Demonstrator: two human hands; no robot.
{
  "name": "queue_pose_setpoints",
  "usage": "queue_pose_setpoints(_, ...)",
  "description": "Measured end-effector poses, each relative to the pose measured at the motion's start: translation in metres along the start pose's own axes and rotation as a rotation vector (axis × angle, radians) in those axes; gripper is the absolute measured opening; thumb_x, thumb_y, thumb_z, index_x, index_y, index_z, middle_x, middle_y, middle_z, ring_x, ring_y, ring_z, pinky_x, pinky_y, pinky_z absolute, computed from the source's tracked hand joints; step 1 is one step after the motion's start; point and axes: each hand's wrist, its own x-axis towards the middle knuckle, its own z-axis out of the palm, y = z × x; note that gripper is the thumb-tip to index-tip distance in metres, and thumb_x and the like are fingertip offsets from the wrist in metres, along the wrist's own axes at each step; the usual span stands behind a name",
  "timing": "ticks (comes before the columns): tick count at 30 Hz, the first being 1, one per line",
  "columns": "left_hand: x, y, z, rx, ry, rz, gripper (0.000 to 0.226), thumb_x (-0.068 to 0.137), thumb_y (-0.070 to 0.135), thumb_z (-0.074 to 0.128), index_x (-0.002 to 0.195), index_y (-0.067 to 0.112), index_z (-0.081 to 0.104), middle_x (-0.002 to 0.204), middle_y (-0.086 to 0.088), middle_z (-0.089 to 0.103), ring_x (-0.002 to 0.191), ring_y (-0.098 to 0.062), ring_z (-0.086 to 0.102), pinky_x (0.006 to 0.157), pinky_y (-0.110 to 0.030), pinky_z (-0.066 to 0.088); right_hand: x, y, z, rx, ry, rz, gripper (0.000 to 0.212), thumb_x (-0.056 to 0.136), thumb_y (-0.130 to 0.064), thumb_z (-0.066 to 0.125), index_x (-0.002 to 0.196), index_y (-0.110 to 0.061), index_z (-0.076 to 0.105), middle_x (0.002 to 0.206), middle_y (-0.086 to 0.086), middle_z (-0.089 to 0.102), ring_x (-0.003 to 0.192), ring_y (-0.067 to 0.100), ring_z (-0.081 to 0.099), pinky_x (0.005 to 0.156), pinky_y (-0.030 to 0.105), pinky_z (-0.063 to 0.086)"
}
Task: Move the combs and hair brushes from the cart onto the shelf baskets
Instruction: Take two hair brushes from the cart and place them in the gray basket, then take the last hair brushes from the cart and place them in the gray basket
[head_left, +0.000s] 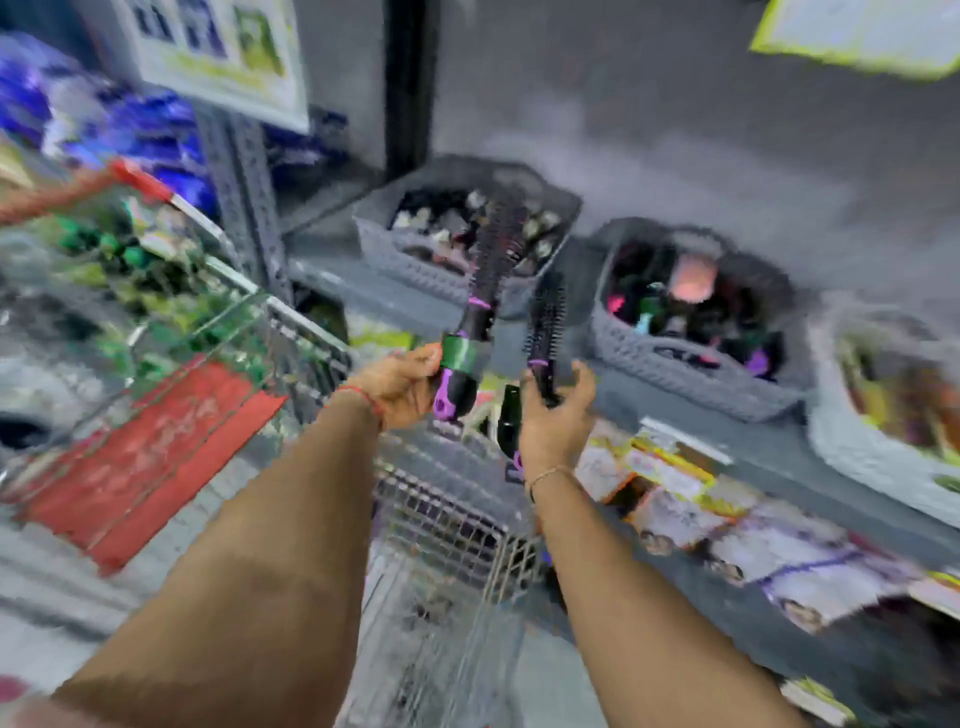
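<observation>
The picture is blurred by motion. My left hand (402, 382) grips the handle of a black round hair brush (491, 270) with purple trim and a green label; its bristle head points up in front of a grey woven basket (415, 249) on the shelf. My right hand (558, 415) holds a second, shorter black round brush (544, 332) with a purple ring, just left of a second grey basket (675, 369) full of hair items. Both hands are above the wire cart (457, 519).
A third pale basket (852, 436) sits at the far right on the same grey shelf (753, 441). Packaged goods lie on the shelf below. A wire cart with a red flap (156, 447) and green items stands at left. A perforated metal upright (244, 197) rises beside it.
</observation>
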Motion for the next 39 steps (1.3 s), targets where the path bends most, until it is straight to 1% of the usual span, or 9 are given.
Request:
queue_pose_setpoints(2,0.022,0.024,0.042,0.118,0.024,-0.021,0.012,0.063,0.005,0.069,0.055,0.008,0.076,0.048,0.000,0.071,0.042,-0.010,0.068,0.042,-0.018,0.056,0.034,-0.025,-0.021,0.027,0.089,-0.053,0.037,0.076,-0.026,0.070,0.102,-0.012,0.048,0.064,-0.014,0.041,0.054,0.003,0.042,0.050,0.010,0.032)
queue_pose_setpoints(5,0.066,0.045,0.095,0.207,0.027,-0.025,0.067,0.097,-0.001,0.029,0.048,0.006,0.074,0.044,0.000,0.071,0.042,-0.009,0.068,0.040,-0.019,0.055,0.085,-0.057,-0.054,0.095,0.224,-0.086,0.034,0.075,-0.027,0.072,0.082,-0.020,0.039,0.073,0.002,0.049,0.063,0.019,0.045,0.058,0.021,0.032)
queue_pose_setpoints(10,0.130,0.068,0.172,0.386,0.145,0.011,0.033,0.099,0.006,0.035,0.076,0.003,0.058,0.045,-0.005,0.071,0.039,-0.006,0.065,0.043,-0.016,0.053,0.175,-0.078,-0.120,0.107,0.276,-0.023,0.018,0.076,-0.018,0.072,0.084,-0.006,0.061,0.078,0.006,0.058,0.075,0.019,0.052,0.067,0.025,0.038)
queue_pose_setpoints(14,0.173,0.072,0.204,0.808,0.281,-0.020,0.043,0.098,0.015,0.039,0.133,-0.009,0.043,0.141,-0.023,0.047,0.128,-0.027,0.049,0.108,-0.032,0.040,0.232,-0.059,-0.152,0.041,0.213,0.119,0.026,0.081,-0.013,0.066,0.099,0.006,0.065,0.092,0.022,0.068,0.089,0.033,0.062,0.084,0.039,0.048)
queue_pose_setpoints(19,0.214,0.048,0.228,1.414,0.287,0.057,0.042,0.100,0.018,0.031,0.130,-0.003,0.050,0.141,-0.022,0.049,0.129,-0.031,0.047,0.103,-0.030,0.037,0.259,-0.022,-0.148,-0.028,0.037,0.295,0.030,0.081,-0.005,0.064,0.109,0.006,0.062,0.119,0.025,0.063,0.112,0.033,0.058,0.102,0.036,0.043)
queue_pose_setpoints(23,0.243,0.012,0.226,1.653,0.283,-0.087,0.044,0.095,0.027,0.042,0.124,-0.003,0.055,0.135,-0.021,0.055,0.126,-0.030,0.052,0.101,-0.031,0.042,0.264,0.009,-0.138,-0.236,-0.066,0.336,0.030,0.083,-0.006,0.060,0.112,-0.001,0.063,0.122,0.019,0.063,0.109,0.030,0.060,0.084,0.020,0.047)
queue_pose_setpoints(31,0.229,-0.020,0.216,1.664,0.431,0.077,0.028,0.085,0.010,0.054,0.111,0.006,0.064,0.119,-0.018,0.067,0.112,-0.034,0.062,0.093,-0.040,0.051,0.252,0.010,-0.125,-0.965,-0.187,0.164,0.035,0.087,-0.018,0.054,0.116,0.002,0.054,0.134,0.027,0.040,0.122,0.039,0.038,0.103,0.041,0.038)
queue_pose_setpoints(36,0.179,0.029,0.182,1.131,0.451,0.333,0.027,0.083,0.019,0.064,0.099,-0.001,0.069,0.104,-0.022,0.073,0.100,-0.029,0.068,0.089,-0.034,0.051,0.217,-0.043,-0.106,-0.704,-0.088,-0.176,0.049,0.084,-0.036,0.058,0.121,-0.005,0.049,0.131,0.022,0.042,0.121,0.039,0.039,0.102,0.043,0.036)
queue_pose_setpoints(39,0.131,0.068,0.132,0.773,0.485,0.395,0.024,0.087,0.012,0.060,0.064,0.006,0.062,0.048,0.005,0.071,0.046,-0.004,0.064,0.054,-0.022,0.053,0.169,-0.089,-0.058,-0.389,-0.218,-0.322,0.046,0.083,-0.042,0.057,0.114,-0.008,0.052,0.108,0.018,0.062,0.102,0.034,0.057,0.090,0.043,0.047)
